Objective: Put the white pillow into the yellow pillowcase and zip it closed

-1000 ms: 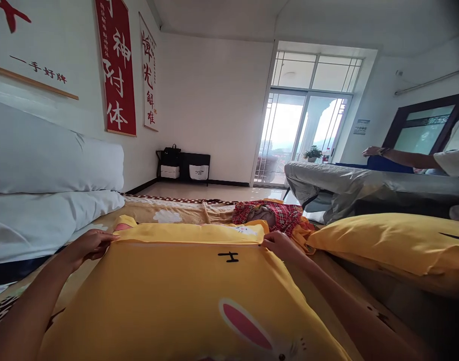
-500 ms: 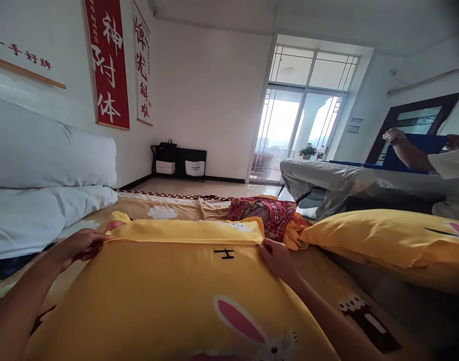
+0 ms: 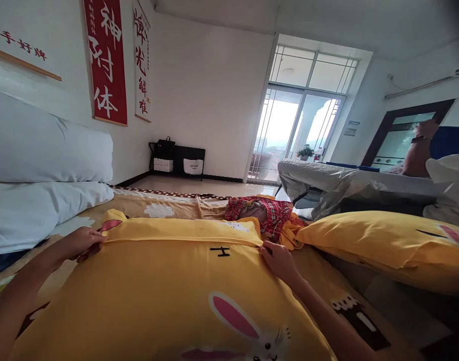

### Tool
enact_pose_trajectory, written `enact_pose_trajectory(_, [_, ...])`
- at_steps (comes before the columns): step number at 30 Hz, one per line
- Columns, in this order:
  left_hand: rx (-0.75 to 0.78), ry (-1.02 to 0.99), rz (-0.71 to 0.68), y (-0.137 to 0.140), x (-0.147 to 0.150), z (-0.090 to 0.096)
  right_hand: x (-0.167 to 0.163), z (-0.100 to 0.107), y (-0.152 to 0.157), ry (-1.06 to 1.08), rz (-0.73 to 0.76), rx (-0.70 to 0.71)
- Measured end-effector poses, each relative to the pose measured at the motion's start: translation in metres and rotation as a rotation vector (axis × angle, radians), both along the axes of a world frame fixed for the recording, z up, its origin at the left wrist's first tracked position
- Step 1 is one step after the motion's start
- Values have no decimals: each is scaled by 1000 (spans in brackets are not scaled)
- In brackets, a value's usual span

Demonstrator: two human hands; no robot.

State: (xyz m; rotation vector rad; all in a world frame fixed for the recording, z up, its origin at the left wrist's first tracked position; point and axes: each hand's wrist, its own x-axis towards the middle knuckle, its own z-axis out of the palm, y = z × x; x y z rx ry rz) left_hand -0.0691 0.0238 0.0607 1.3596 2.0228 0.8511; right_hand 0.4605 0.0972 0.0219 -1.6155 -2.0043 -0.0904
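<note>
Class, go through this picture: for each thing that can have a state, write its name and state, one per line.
Left hand: pinching held pillow
Right hand: pinching held pillow
Held pillow: flap edge stretched between hands
Other pillow: plump, lying down
Checked cloth: crumpled
Blanket: spread
White cushions: stacked
Red scroll: hanging, unrolled
Plant: upright

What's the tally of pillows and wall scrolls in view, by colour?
Yellow pillows: 2 (held pillow, right pillow)
White pillows: 2 (upper pillow, lower pillow)
Red scroll: 1
White scrolls: 2 (narrow scroll, cropped scroll)
Total: 7
</note>
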Motion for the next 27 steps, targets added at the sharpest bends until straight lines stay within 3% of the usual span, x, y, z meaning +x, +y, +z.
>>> enact_pose_trajectory(2, [-35,267,40,-1,6,7,0,7,1,-16,-17,9])
enact_pose_trajectory(5, [162,563,8,-4,25,18,-4,16,-1,-40,10,47])
enact_pose_trajectory(9, [313,592,-312,-2,63,22,-18,17,-5,-207,91,83])
enact_pose_trajectory(13, [331,634,-420,10,93,9,-28,14,-4,-344,158,41])
enact_pose_trajectory(19, [449,688,-404,25,107,-2,-32,15,3,-481,162,56])
enact_pose_trajectory(23, [540,693,-326,23,110,2,-36,15,9,-535,89,106])
enact_pose_trajectory(27, [569,664,-277,18,113,9,-39,14,12,-586,108,139])
